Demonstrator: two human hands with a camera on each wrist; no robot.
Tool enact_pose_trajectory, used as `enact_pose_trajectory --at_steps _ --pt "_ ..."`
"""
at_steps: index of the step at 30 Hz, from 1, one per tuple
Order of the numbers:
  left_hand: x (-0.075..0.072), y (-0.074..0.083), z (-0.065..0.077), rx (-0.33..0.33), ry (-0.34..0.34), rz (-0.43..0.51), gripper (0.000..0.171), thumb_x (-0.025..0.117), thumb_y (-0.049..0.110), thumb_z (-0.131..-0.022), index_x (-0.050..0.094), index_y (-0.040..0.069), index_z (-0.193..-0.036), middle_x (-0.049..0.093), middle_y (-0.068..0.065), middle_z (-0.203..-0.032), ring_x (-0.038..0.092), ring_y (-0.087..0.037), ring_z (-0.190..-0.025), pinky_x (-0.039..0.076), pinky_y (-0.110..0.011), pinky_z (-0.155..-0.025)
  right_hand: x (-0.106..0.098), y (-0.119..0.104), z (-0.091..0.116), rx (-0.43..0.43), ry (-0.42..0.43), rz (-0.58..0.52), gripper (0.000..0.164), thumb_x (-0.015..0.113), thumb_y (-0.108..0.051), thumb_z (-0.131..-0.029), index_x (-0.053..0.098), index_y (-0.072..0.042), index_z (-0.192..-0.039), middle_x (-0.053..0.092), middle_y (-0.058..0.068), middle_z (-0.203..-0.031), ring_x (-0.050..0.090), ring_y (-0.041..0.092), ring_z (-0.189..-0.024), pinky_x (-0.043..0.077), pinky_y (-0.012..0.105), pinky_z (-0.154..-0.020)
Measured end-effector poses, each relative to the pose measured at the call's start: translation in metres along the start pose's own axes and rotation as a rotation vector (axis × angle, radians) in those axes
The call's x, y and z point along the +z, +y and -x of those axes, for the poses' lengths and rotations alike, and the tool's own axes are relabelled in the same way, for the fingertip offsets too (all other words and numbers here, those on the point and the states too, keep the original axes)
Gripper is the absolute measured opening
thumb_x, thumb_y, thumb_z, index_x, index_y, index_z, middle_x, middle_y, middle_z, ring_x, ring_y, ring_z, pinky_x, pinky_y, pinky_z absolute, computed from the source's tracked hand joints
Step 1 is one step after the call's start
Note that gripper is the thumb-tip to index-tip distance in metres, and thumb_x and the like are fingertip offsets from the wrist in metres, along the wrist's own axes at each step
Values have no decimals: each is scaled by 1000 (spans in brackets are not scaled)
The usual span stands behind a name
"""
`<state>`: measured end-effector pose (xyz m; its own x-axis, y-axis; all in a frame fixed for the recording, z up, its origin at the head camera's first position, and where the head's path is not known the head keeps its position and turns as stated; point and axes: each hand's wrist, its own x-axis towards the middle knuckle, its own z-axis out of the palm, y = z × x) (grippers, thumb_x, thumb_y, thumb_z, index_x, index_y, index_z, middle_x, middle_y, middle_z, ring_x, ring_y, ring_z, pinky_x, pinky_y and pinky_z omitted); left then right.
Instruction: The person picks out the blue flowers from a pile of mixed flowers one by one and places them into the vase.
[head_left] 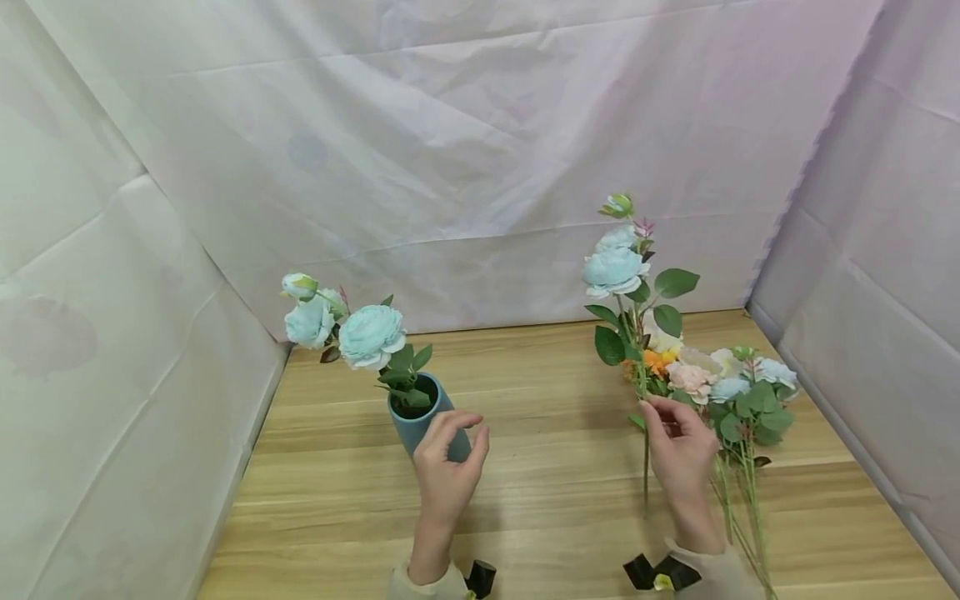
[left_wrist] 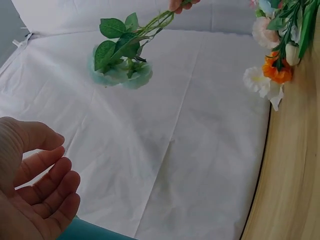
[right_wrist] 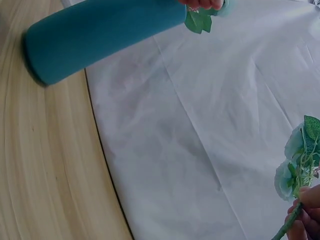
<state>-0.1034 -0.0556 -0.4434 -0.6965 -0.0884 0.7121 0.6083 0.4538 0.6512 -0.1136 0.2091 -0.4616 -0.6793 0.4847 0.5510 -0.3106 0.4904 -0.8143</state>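
Note:
My right hand (head_left: 681,450) pinches the stem of an artificial light-blue flower (head_left: 617,271) between thumb and fingers, and the spray stands upright with its green leaves and a bud at the top. In the right wrist view the fingers grip the green stem (right_wrist: 289,222) just below the blooms. Near the blue vase (head_left: 412,429), my left hand (head_left: 447,467) is held with loosely bent fingers and nothing between them. Another light-blue flower (head_left: 371,336) stands in that vase, leaning left; its lower stem is hidden inside. The left wrist view shows the relaxed left fingers (left_wrist: 57,187) beside the vase's edge.
A pile of artificial flowers lies on the right of the wooden table (head_left: 525,500), with a pink bloom (head_left: 692,379), an orange bloom (head_left: 658,361) and long stems (head_left: 752,508) reaching toward the front. White cloth (head_left: 480,167) hangs behind and on both sides.

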Motion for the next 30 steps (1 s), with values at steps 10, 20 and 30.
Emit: enact_pose_trajectory --at_steps 10,20,30 --pt "9 -4 3 13 -9 17 20 73 -8 -72 68 4 -87 65 -8 -87 63 -23 -82 52 -32 -72 10 -47 0 -37 -22 -81 7 67 15 -76 66 15 -83 63 20 -72 52 -5 -61 41 7 -55" --pt "16 -2 7 -9 -39 41 21 73 -8 -72 68 4 -89 65 -6 -89 63 -20 -83 53 -36 -71 20 -53 2 -9 -55 -129 7 67 15 -76 66 14 -82 64 15 -72 54 -3 -63 42 9 -53" --pt "25 -2 11 -53 -86 27 17 73 -2 -75 69 7 -89 66 -2 -89 62 -15 -83 53 -37 -71 30 -67 6 5 -103 -169 6 67 15 -76 65 14 -81 62 25 -73 53 -2 -59 42 10 -53"
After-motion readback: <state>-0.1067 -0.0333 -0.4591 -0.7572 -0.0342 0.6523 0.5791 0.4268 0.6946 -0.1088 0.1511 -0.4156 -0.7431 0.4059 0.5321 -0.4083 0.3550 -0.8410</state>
